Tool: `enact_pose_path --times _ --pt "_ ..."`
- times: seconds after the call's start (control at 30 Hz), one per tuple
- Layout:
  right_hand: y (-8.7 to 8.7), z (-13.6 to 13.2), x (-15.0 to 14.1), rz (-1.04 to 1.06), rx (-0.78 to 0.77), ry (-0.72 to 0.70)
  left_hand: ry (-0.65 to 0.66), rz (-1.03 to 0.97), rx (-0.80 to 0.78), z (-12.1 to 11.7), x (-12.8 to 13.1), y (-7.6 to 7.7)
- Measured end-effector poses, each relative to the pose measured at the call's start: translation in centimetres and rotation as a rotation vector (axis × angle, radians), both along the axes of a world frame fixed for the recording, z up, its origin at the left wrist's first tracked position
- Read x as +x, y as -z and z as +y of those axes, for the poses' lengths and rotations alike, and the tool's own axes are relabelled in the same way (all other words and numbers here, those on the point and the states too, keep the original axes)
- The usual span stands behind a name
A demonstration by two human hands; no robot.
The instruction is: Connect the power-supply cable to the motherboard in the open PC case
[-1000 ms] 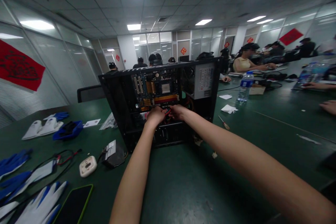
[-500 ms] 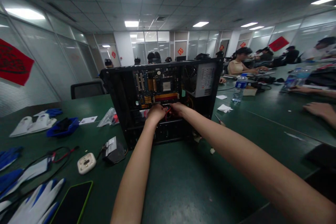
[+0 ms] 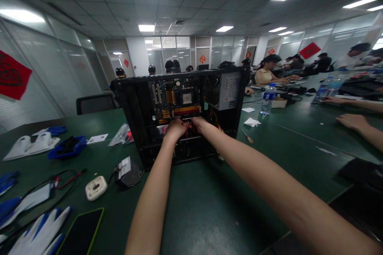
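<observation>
An open black computer case (image 3: 131, 121) stands on the green table, its inside facing me. Fixed within it are a motherboard (image 3: 187, 98) and, at the upper right, a silver power supply (image 3: 229, 92) with a fan. Both my hands reach into the case just below the motherboard. My left hand (image 3: 176, 128) has its fingers curled at thin red cables (image 3: 188, 126). On the other side of these cables, my right hand (image 3: 198, 123) is closed, fingertips partly hidden. The small cable ends between the hands are too dim to make out.
Left of the case lie a dark boxy part (image 3: 128, 172), a white round-cornered piece (image 3: 96, 188), a phone (image 3: 82, 231), gloves (image 3: 40, 233) and a blue tray (image 3: 67, 147). To the right are a brush (image 3: 247, 137), crumpled tissue (image 3: 251, 122) and a water bottle (image 3: 268, 99). Other people sit farther off.
The view has shifted slightly, so most things sit a little farther left. Both hands stay at the cables inside the case, with only a small shift of the fingers.
</observation>
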State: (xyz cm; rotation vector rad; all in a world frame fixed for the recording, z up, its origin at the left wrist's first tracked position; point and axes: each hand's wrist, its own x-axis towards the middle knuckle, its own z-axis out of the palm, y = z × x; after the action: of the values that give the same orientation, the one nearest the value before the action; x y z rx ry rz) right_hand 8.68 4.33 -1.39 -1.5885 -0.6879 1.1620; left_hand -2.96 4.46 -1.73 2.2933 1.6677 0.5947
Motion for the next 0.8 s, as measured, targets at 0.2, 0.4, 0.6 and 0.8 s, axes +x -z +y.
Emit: enact_pose_path --times 0.2,0.4,0.6,0.8 --pt "-0.04 -0.01 -0.44 0.009 0.010 0.041 0.009 0.011 0.012 0.04 -0.05 0.03" --pt "0.00 -0.06 -0.68 -0.004 0.040 0.044 0.014 0.016 0.015 -0.05 -0.09 -0.03" --pt "0.22 0.09 -0.52 -0.021 0.052 0.057 0.035 0.010 0.032 0.21 -0.08 0.08" --pt "0.18 0.37 -0.54 0.011 0.041 0.066 0.050 0.018 0.027 0.29 -0.12 0.05"
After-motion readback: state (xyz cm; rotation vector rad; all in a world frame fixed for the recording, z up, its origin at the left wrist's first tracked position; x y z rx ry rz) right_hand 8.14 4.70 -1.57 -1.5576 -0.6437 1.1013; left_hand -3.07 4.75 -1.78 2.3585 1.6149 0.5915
